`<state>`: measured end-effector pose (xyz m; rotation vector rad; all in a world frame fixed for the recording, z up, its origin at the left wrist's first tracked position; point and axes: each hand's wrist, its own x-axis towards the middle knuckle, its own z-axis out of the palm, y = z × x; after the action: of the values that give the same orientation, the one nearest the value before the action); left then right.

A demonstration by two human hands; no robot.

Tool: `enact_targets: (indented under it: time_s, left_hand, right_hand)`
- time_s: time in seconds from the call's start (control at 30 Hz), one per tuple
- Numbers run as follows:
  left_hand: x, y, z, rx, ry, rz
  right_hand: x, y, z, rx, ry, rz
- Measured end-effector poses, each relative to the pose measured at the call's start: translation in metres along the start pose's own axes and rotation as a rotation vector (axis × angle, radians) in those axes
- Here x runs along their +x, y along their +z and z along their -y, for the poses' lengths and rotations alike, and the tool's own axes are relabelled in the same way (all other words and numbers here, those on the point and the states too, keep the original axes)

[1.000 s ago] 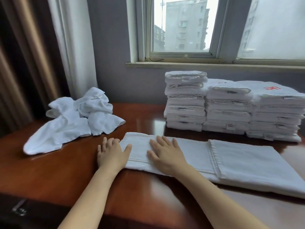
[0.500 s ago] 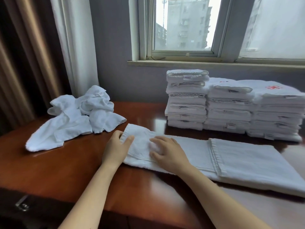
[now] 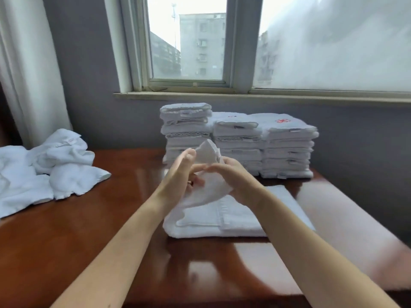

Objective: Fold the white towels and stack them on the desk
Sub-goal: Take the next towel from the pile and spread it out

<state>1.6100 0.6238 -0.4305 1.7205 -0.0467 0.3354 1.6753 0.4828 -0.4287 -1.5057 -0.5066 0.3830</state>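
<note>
A person's left hand [image 3: 180, 174] and right hand [image 3: 233, 178] lift one end of a white towel [image 3: 211, 210] above a polished wooden counter [image 3: 89, 230], each grip closed on the raised cloth, while the rest of the towel lies folded flat on the counter directly beneath the hands. The lifted end rises in a peak in front of the stacks of folded towels [image 3: 238, 141], three piles standing side by side at the back of the counter against the grey wall, and hides part of the leftmost pile. A red embroidered mark [image 3: 282, 120] shows on the top towel of the right-hand pile, and a fainter red mark on the middle pile; both are too small to read, as are the small sewn tags along the folded edges. A heap of unfolded towels [image 3: 49, 170] lies well apart on the left of the counter, beside a pale curtain [image 3: 29, 70]. Behind the stacks a window [image 3: 189, 41] looks out on grey apartment blocks, its right pane frosted. The hands and the raised cloth are blurred.
</note>
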Motion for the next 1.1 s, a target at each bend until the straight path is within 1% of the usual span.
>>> enact_targets:
  time_s: [0.07,0.13,0.2,0.27,0.4,0.47,0.53,0.57,0.67,0.7,0.73,0.8,0.83,0.87,0.9,0.97,1.03,1.1]
  left_hand:
    - [0.005,0.027,0.001,-0.005,0.109,-0.028]
    - [0.01,0.048,0.005,0.069,0.174,-0.071]
    - [0.016,0.066,0.013,0.179,0.14,-0.081]
    - [0.02,0.081,0.023,0.306,0.079,-0.068]
    - [0.019,0.108,0.037,0.523,0.01,0.016]
    - [0.018,0.118,0.041,0.652,0.024,0.053]
    - [0.019,0.126,0.047,0.811,0.031,0.102]
    - [0.019,0.129,0.051,0.892,0.019,0.134]
    - [0.018,0.134,0.066,1.131,-0.012,0.214]
    - [0.017,0.135,0.071,1.177,-0.01,0.22]
    - [0.017,0.135,0.075,1.195,-0.005,0.221]
    - [0.017,0.133,0.079,1.191,0.01,0.227]
    - [0.018,0.133,0.08,1.19,0.019,0.231]
    - [0.018,0.132,0.081,1.191,0.025,0.233]
    - [0.019,0.131,0.082,1.194,0.029,0.233]
    - [0.019,0.129,0.083,1.205,0.036,0.241]
    - [0.018,0.125,0.083,1.208,0.054,0.277]
    - [0.018,0.117,0.083,1.192,0.079,0.338]
  right_hand:
    - [-0.01,-0.033,-0.003,-0.079,-0.029,-0.17]
    - [-0.02,-0.064,-0.004,-0.076,-0.043,-0.315]
    - [-0.03,-0.094,-0.009,-0.08,-0.032,-0.418]
    - [-0.039,-0.117,-0.019,-0.099,0.004,-0.483]
    - [-0.05,-0.145,-0.041,-0.154,0.084,-0.543]
    - [-0.053,-0.152,-0.048,-0.211,0.088,-0.557]
    - [-0.056,-0.156,-0.053,-0.319,0.104,-0.569]
    - [-0.057,-0.158,-0.055,-0.421,0.129,-0.571]
    - [-0.061,-0.163,-0.057,-0.812,0.284,-0.525]
    - [-0.06,-0.163,-0.057,-0.923,0.281,-0.522]
    - [-0.059,-0.16,-0.055,-1.026,0.217,-0.533]
    - [-0.052,-0.153,-0.049,-1.168,-0.067,-0.548]
    - [-0.047,-0.149,-0.046,-1.175,-0.174,-0.516]
    - [-0.042,-0.146,-0.045,-1.168,-0.21,-0.458]
    - [-0.037,-0.143,-0.047,-1.174,-0.183,-0.386]
    - [-0.032,-0.142,-0.059,-1.214,-0.039,-0.253]
    - [-0.031,-0.145,-0.07,-1.159,0.044,-0.232]
    - [-0.03,-0.147,-0.073,-1.127,0.049,-0.253]
